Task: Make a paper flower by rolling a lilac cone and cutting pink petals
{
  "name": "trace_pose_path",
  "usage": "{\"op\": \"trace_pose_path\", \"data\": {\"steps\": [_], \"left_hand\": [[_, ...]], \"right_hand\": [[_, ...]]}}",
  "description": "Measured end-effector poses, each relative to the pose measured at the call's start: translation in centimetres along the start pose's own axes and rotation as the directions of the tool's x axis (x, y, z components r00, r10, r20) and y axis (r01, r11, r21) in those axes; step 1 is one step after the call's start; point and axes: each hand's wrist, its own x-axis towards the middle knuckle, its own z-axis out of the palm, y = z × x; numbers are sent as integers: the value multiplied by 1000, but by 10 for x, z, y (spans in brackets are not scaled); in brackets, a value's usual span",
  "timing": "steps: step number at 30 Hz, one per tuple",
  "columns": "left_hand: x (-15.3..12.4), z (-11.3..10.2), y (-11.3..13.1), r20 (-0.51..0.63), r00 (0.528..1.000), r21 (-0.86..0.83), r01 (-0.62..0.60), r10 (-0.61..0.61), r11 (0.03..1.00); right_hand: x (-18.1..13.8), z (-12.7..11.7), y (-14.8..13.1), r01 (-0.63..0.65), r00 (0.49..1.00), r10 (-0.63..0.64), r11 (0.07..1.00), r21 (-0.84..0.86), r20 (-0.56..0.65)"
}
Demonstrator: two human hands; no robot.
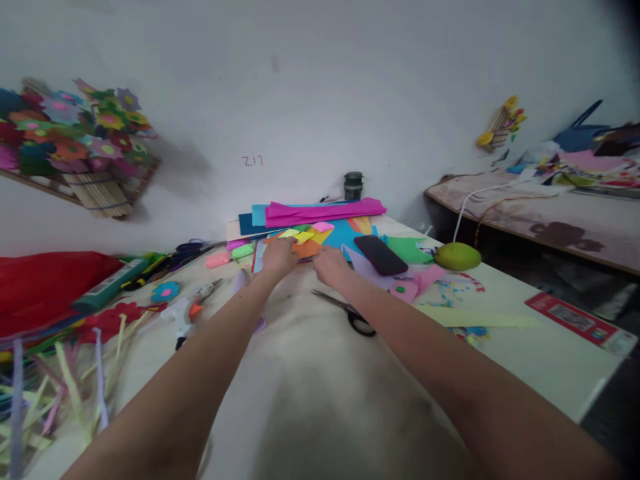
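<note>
When handling things this light and loose, best to go gently with the fingertips. Can see left hand (281, 256) and right hand (330, 267) stretched well forward, near each other but apart, fingers curled in. Cannot tell whether pinching anything or only resting; too blurred. Find orange sheet (307, 250) between both hands and just beyond, with yellow pieces (304, 237) at its far side, just past left fingers. Note blue sheet (345, 233) beyond right hand, and magenta roll (325, 213) farther past both. See phone (381, 255) just to the right of right hand; scissors (349, 308) nearer than the hands, just inside right forearm, blades pointing left; glue gun (177, 315) nearer than left hand and off to its left. To manage the orange sheet well, press evenly from both sides, lift by one edge, and avoid dragging it or tipping small pieces off. Mind scissor points when drawing either forearm back; probably safer with those set aside, clear of both wrists.
</note>
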Motion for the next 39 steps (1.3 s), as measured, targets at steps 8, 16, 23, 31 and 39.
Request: {"op": "trace_pose_path", "data": {"steps": [8,16,23,31,39], "left_hand": [[-7,23,20,110,961,130,-266,253,955],[-2,48,16,149,962,152,-251,229,956],[-5,44,19,164,960,244,-262,226,934],[-5,45,19,167,954,277,-287,248,917],[0,50,15,145,953,297,-297,265,908]], "right_hand": [[-22,6,54,-223,957,219,975,1,187],[-35,9,57,-277,953,266,959,55,146],[-42,3,88,-533,846,533,841,98,21],[-42,4,114,-731,676,635,643,230,374],[-53,-1,120,-772,635,727,585,248,262]]}}
